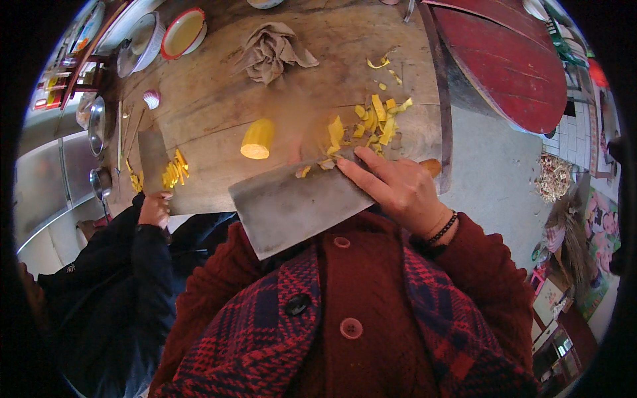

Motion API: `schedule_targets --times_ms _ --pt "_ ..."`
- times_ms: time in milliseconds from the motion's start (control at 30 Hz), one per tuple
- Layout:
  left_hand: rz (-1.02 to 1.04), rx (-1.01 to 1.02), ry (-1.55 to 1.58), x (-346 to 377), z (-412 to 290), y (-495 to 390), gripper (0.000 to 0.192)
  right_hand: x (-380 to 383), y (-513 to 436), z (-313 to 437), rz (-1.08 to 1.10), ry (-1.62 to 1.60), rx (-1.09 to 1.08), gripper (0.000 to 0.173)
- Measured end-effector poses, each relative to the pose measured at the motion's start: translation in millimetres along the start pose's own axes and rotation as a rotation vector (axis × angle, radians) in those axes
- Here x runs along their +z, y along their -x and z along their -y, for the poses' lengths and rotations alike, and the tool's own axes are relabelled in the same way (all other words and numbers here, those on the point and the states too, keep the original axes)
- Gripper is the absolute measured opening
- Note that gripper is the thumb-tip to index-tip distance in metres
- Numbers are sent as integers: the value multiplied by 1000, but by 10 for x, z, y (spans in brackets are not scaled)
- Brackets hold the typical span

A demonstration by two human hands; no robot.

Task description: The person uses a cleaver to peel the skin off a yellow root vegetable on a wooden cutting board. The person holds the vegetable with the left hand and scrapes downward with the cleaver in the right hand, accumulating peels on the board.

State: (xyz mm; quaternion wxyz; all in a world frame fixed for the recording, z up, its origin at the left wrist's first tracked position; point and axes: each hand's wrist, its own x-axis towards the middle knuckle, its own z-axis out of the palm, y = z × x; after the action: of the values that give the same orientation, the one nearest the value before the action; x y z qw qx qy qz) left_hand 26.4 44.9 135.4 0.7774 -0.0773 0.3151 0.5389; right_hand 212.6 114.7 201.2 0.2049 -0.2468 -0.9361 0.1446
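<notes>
My right hand [398, 186], with a dark beaded bracelet at the wrist, grips a broad metal cleaver [301, 206] near its wooden handle [430, 167]. The blade is tilted, its flat face towards me, over the table's near edge. Two peel scraps [314, 168] show at the blade's far edge. My left hand is hidden; its sleeve [245, 248] runs behind the blade. Beyond the cleaver lies a peeled chunk of yellow vegetable [258, 139], cut face towards me. A heap of yellow peelings [378, 119] spreads past my right fingers.
On the left, a co-worker's hand [155, 209] holds another cleaver [153, 154] beside yellow strips [175, 170]. The wooden table [209, 104] also bears a crumpled cloth [271, 52], an onion piece [152, 99], a red-rimmed basin [183, 34] and a larger bowl [142, 45]. A red board [502, 54] stands at right.
</notes>
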Motion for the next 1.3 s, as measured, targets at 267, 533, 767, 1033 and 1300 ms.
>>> schedule_targets --times_ms 267,533,767,1033,1300 --pt "30 -8 -4 51 -65 33 51 -9 39 -13 -27 17 -4 45" --pt "81 180 -391 -126 23 6 51 130 141 -133 -30 -20 64 46" --pt "72 -7 36 -106 -42 -42 50 164 179 -434 -64 -108 346 53" --pt "-78 121 -68 -172 -44 -32 49 -78 -6 41 3 -151 28 46" --pt "-93 85 -93 -45 -52 6 49 31 22 5 -47 -93 38 45"
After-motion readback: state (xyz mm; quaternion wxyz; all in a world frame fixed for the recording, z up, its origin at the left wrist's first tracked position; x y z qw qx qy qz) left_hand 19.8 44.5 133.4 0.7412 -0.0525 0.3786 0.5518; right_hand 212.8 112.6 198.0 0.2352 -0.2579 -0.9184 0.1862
